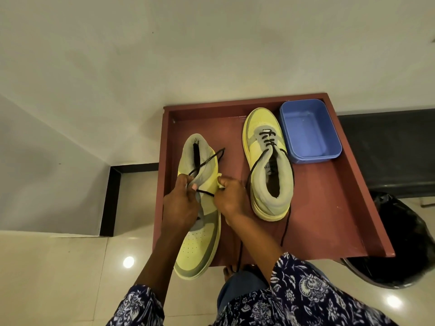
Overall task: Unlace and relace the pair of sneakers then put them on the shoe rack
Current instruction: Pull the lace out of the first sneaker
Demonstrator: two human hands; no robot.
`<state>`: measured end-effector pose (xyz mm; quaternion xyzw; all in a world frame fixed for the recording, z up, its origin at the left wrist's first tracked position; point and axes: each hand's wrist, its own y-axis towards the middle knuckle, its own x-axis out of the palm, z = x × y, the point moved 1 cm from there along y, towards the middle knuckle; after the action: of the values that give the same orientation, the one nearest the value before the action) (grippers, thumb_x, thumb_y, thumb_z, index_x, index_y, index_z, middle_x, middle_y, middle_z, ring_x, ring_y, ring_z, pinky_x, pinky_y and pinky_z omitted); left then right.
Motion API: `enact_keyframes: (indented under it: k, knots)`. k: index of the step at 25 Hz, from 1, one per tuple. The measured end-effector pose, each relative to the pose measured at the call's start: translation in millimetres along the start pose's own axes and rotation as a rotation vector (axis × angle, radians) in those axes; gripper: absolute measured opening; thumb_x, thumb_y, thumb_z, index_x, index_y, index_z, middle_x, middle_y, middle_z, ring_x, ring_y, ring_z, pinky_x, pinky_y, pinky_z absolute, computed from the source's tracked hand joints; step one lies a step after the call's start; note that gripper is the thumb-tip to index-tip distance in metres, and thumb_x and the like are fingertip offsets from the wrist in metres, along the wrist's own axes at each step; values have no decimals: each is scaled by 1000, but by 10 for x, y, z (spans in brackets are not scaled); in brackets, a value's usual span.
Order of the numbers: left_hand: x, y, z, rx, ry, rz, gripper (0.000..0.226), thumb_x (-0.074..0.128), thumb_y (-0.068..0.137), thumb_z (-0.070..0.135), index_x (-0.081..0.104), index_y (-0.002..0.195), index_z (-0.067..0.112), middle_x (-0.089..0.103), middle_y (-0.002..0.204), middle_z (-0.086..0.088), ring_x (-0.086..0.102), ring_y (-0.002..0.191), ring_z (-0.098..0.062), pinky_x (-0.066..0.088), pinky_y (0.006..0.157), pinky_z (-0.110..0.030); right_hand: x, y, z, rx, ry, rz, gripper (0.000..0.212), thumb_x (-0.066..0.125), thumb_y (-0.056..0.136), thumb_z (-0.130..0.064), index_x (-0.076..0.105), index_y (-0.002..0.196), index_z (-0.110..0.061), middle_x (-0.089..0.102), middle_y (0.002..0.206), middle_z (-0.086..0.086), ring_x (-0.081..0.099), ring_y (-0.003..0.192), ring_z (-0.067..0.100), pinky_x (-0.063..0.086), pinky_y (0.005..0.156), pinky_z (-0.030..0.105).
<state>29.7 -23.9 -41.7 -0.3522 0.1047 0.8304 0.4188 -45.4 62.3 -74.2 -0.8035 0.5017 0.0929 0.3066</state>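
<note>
Left sneaker (200, 208) lying on red-brown bench (329, 220), toe toward viewer, overhanging near edge. Left hand (181, 205) with fingers curled, pinching black lace (207, 161) at collar. Right hand (231, 196) with fingers curled, pinching same lace at eyelet side; short stretch taut between hands. Right sneaker (268, 161) upright alongside, partly laced, lace ends trailing off bench. Blue tub (310, 130) just beside it.
</note>
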Motion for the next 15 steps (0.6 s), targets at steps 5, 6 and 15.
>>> enact_keyframes:
  k: [5,6,15]
  knots:
    - [-7,4,0,-2,10,-12,12,39,97,20,48,103,13,57,74,-8,56,63,-21,52,59,-36,-74,286,-285,44,35,5,39,46,85,-1,61,120,-9,64,121,13,57,112,31,46,88,31]
    - [-6,4,0,-7,10,-15,12,39,97,21,47,103,14,57,74,-7,56,63,-19,51,57,-34,-96,319,-331,34,24,0,39,46,86,-2,61,122,-10,63,121,12,57,111,32,46,87,31]
    - [1,12,-30,-10,-12,-24,10,41,97,22,46,101,15,55,71,-2,55,61,-15,48,56,-28,-21,179,-218,-41,-39,24,33,42,78,6,65,101,4,66,104,23,60,95,37,49,78,37]
